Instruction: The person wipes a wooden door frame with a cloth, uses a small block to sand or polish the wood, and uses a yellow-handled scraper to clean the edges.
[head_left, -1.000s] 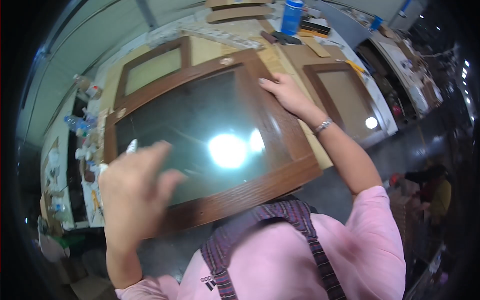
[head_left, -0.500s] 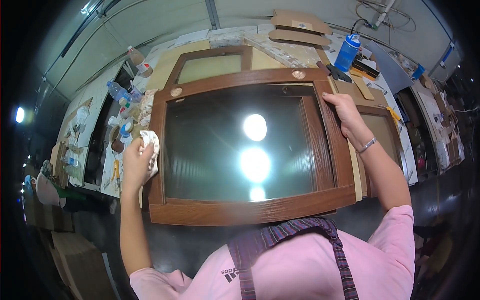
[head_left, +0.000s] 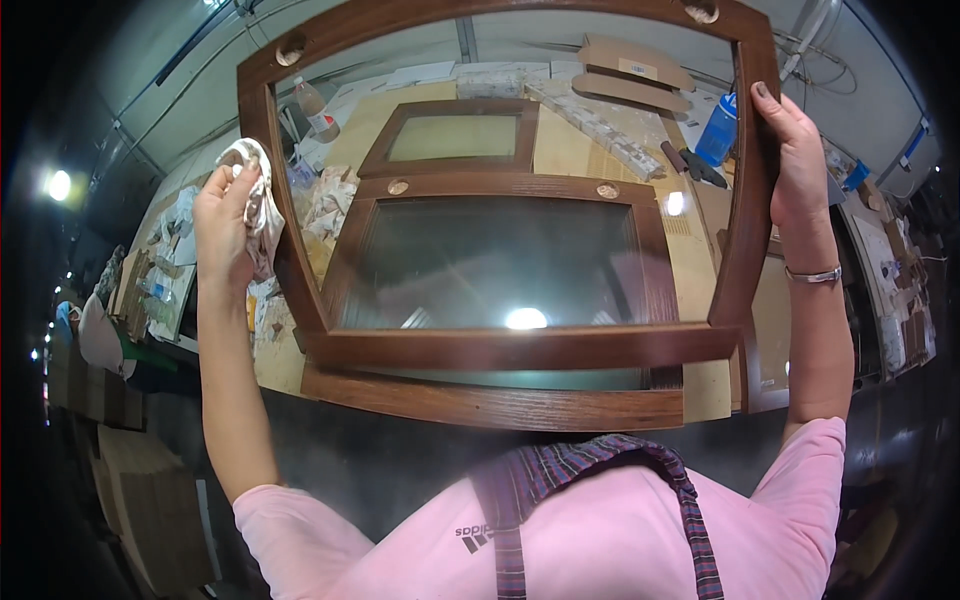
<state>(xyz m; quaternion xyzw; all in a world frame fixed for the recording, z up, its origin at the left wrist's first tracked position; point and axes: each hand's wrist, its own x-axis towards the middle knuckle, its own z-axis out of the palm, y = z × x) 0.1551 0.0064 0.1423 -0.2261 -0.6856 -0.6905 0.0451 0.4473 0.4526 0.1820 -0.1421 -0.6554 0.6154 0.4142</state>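
Observation:
Raised in front of me is a brown wooden cabinet door with a glass pane, its far edge tilted up. My right hand grips its right side, thumb on the near face. At the left side, my left hand is closed on a crumpled whitish cloth pressed against the frame's outer edge; whether its fingers also grip the frame is hidden. Through the pane a second glass door of the same kind shows, lying flat on the bench, with round holes in its far rail.
A smaller framed door lies farther back on the board-covered workbench. At the right stand a blue bottle and dark gloves. Flattened cardboard lies at the back. A brownish bottle and crumpled wrappings sit left.
Both hands have lifted the top glass door up and away from the bench, tilting it. The second door beneath has come into view through its pane.

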